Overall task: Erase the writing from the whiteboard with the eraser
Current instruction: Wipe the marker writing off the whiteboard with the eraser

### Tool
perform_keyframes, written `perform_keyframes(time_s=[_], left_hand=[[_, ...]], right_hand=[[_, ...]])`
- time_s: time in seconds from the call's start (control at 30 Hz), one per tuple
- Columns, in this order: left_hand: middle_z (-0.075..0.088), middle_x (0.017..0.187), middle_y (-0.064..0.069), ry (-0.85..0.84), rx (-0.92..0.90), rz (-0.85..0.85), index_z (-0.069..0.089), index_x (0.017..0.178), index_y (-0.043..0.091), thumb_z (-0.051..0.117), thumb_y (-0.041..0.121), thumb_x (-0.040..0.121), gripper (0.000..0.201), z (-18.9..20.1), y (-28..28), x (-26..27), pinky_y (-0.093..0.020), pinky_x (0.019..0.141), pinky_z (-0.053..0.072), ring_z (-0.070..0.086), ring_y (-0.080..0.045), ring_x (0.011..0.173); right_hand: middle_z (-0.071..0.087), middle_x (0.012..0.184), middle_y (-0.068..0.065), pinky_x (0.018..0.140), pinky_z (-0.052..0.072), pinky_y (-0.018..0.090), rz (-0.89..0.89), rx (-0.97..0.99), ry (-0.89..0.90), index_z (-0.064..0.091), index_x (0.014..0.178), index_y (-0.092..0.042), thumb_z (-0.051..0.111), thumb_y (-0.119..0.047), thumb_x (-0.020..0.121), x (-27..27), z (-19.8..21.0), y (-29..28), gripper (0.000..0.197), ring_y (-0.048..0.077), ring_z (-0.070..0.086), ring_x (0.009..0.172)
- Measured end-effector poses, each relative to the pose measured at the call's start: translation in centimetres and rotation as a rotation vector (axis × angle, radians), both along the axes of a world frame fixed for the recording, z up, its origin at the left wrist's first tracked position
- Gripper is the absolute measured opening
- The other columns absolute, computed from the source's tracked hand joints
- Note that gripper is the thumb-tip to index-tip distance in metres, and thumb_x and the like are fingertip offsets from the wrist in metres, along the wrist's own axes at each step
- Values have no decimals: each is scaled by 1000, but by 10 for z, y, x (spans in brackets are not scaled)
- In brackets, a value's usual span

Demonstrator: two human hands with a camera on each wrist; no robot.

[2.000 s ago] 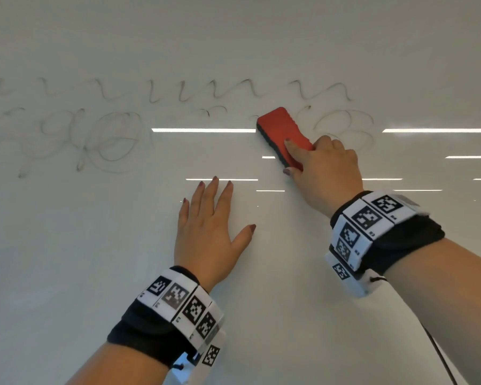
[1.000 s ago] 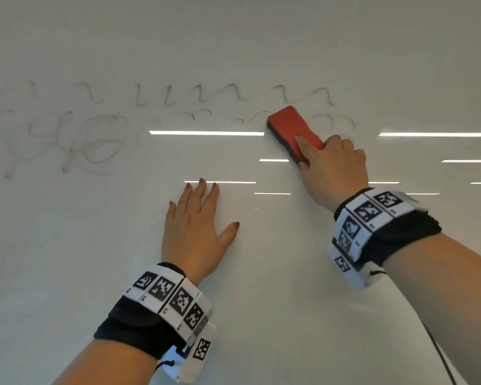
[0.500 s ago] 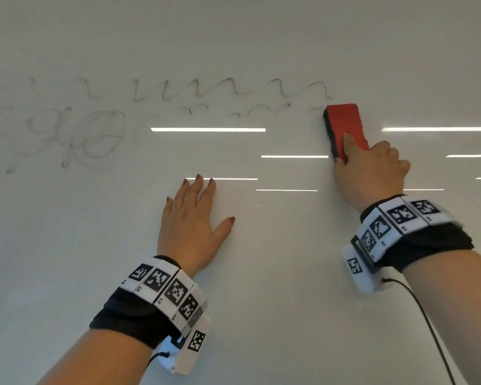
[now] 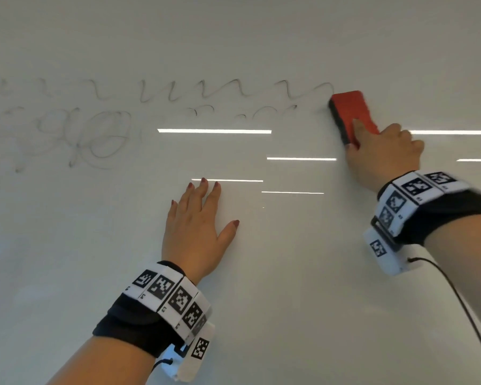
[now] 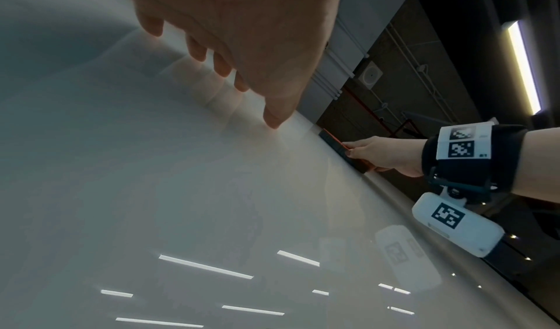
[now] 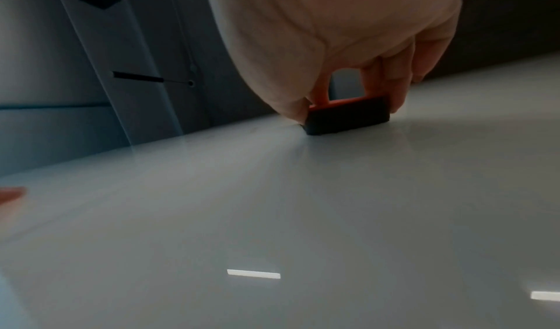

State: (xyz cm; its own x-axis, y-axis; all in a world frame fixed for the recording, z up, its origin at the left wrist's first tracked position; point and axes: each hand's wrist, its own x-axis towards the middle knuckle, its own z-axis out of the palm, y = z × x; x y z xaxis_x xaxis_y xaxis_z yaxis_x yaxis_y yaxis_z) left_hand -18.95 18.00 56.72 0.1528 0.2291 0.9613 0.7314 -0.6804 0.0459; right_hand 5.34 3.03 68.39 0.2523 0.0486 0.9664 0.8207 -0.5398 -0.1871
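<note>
A person's right hand (image 4: 383,154) pinches a red eraser (image 4: 353,112) by its long sides, fingers (image 6: 394,90) curled around it and its dark felt face pressed flat to the whiteboard (image 4: 261,273), just right of the upper line of writing (image 4: 206,91). The eraser looks light and stiff-backed with a soft pad, best held at the edges as here; the glossy board offers little friction, so steady pressure seems needed. The left hand (image 4: 195,232) lies flat against the board with fingers straight, holding nothing, below the writing. Faint looped scrawl (image 4: 89,134) remains at upper left. Wrist bands with printed markers (image 4: 172,298) and a trailing cable (image 4: 456,301) sit clear of the stroke path; the braced left hand sits below it.
</note>
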Motion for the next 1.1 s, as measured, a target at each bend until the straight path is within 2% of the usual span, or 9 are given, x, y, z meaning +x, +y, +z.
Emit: perform_keyframes(time_s=[0.17,0.33,0.5,0.73,0.83,0.97,1.1], left_hand=[[-1,159,2,-3,-25,20,4,150,28,33,58,91,72,2,-4,3,-40,119,3,-6,-17,145],[1,158,-1,-36,-52,30,5,151,25,35,56,91,73,4,-10,11,-45,118,5,-4,-21,145],[3,158,-2,-40,-51,55,6,150,26,35,59,90,74,6,-11,11,-46,117,9,-1,-22,145],[5,158,-2,-45,-28,78,6,150,29,30,61,89,73,5,-8,13,-46,117,10,1,-23,145],[5,157,-2,-33,-19,93,4,150,30,22,65,87,74,5,-7,13,-46,117,11,2,-23,144],[7,157,-1,-28,-11,97,3,149,33,4,70,75,83,5,-6,10,-45,117,12,3,-22,144],[7,156,-1,-21,-20,95,3,149,34,5,71,74,84,5,-5,10,-45,117,12,3,-21,144]], right_hand=[[43,121,27,95,31,47,54,39,99,28,147,-23,36,-34,97,-8,4,7,51,41,42,112],[43,122,23,93,32,45,134,8,-52,27,147,-23,38,-33,97,-52,-6,34,53,38,42,112],[46,116,21,88,33,43,56,-13,-139,24,149,-27,36,-37,98,-38,-5,29,53,35,44,106],[44,120,23,96,31,45,54,90,7,28,147,-27,38,-35,98,-24,26,24,50,38,42,112],[43,122,23,96,30,45,86,124,51,31,145,-24,38,-33,98,-23,41,27,49,38,41,114],[40,126,22,95,31,44,150,106,40,32,144,-24,39,-32,97,-34,58,31,49,37,38,117],[40,124,19,92,31,42,165,19,-82,28,145,-25,38,-29,96,-54,51,38,50,35,39,113]])
